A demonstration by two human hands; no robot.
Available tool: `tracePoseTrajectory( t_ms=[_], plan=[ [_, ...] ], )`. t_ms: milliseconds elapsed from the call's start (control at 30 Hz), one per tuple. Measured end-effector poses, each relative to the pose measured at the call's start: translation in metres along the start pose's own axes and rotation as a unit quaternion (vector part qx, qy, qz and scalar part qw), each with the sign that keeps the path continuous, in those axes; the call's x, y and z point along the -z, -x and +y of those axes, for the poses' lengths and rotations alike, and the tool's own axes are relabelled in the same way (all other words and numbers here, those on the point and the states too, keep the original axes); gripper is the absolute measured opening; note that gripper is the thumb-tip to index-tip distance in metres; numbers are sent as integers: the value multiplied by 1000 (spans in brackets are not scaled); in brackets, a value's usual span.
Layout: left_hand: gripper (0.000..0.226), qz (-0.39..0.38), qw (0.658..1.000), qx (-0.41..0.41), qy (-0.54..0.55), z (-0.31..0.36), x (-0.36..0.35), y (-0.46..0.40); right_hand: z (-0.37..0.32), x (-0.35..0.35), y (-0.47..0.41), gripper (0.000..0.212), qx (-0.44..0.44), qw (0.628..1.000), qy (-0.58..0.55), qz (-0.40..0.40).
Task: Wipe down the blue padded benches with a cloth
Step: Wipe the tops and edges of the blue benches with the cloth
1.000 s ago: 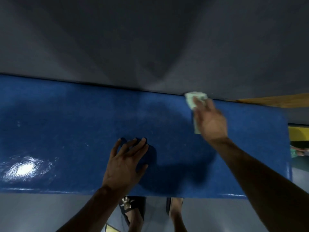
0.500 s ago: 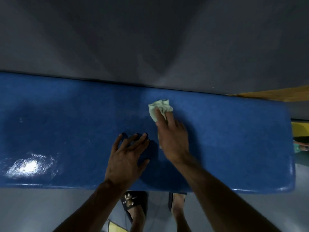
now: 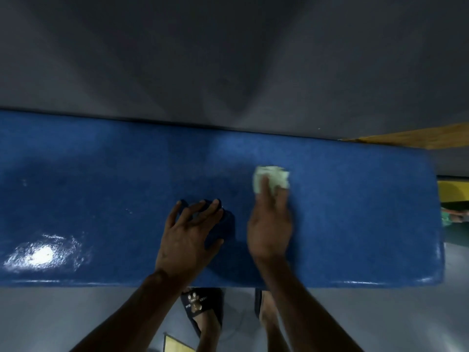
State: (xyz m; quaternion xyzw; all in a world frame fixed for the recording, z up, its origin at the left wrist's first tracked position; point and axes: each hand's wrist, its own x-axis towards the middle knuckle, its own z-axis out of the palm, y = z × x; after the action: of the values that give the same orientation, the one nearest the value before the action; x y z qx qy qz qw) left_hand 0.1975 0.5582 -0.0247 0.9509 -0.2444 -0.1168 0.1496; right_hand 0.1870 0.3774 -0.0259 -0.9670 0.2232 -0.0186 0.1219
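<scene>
A long blue padded bench (image 3: 101, 199) runs across the view, glossy, with a bright glare patch near its front left. My right hand (image 3: 270, 224) presses a crumpled pale green cloth (image 3: 272, 177) flat onto the bench top, right of centre; the cloth sticks out beyond my fingertips. My left hand (image 3: 189, 232) rests palm down on the bench just left of it, fingers spread, holding nothing.
A grey wall (image 3: 228, 59) rises directly behind the bench. The bench's right end (image 3: 437, 224) stops short of a wooden strip (image 3: 416, 137) and a yellow object (image 3: 454, 190). My sandalled feet (image 3: 203, 308) stand on the grey floor below the front edge.
My right hand swept the cloth from the bench's far right edge leftward to the middle, then back a little to the right and nearer. The left hand stayed planted.
</scene>
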Motion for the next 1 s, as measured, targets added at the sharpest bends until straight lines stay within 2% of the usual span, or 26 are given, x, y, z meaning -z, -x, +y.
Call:
tracePoseTrajectory(
  t_ms=[100,200,233,267,400,500,567,633,733,867,900,933,1000],
  plan=[
    [62,0,1000,-1,-4,2,0,0,-21,3,11,51,104,993,-23,-45],
    [62,-5,1000,-2,-17,2,1,1,15,16,-5,60,252,965,13,-72],
    [62,-8,1000,-2,-16,2,0,1,34,21,-14,62,271,959,35,-74],
    [62,-10,1000,-1,-15,1,0,1,53,28,-22,63,256,962,57,-74],
    [60,-3,1000,1,-8,1,0,2,114,47,-37,49,51,995,78,-35],
    [63,7,1000,4,1,1,-2,4,97,35,-25,48,-40,999,33,6],
    [62,16,1000,0,0,0,-3,4,63,18,-8,55,-58,998,18,30],
    [62,22,1000,-4,-4,0,-4,3,26,4,13,57,-21,999,1,28],
    [67,27,1000,-9,-9,0,-3,4,-4,-4,39,45,120,993,-10,-5],
    [63,43,999,-13,-11,0,-4,4,31,13,32,49,322,946,29,-27],
    [63,45,999,-13,-12,1,-4,4,51,20,24,54,332,941,54,-30],
    [63,45,999,-12,-13,1,-5,4,74,29,15,59,307,948,76,-39],
    [64,48,999,-8,-12,1,-7,5,117,46,4,63,194,973,114,-42]
  ],
)
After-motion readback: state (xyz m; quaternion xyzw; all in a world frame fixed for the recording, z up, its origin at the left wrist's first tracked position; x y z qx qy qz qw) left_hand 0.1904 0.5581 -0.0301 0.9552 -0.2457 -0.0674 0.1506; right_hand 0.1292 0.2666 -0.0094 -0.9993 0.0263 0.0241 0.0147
